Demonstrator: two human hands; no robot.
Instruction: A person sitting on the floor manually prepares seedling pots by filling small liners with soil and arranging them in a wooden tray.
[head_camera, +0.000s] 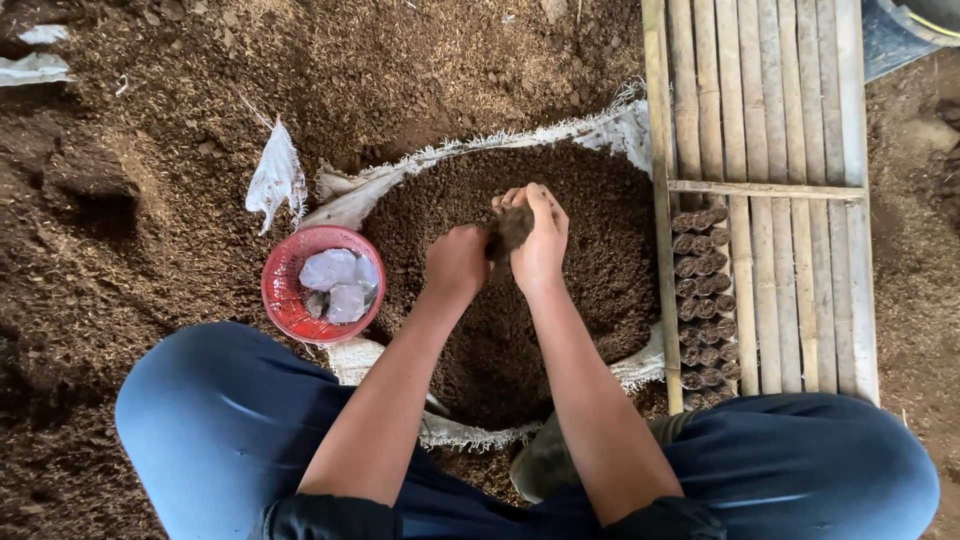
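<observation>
Two hands meet over the soil: a small soil-filled pouch (513, 228) is clasped in the right hand (541, 240), while the left hand (457, 262) is closed against its side, seemingly packing. Below lies the open sack of soil (590, 250). At three o'clock, filled pouches (704, 300) are lined on a bamboo rack (770, 120); at nine, a red basket (290, 300).

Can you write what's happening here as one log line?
left hand: beside soil lump | right hand: holding soil lump | below: sack of soil | left: red basket
</observation>
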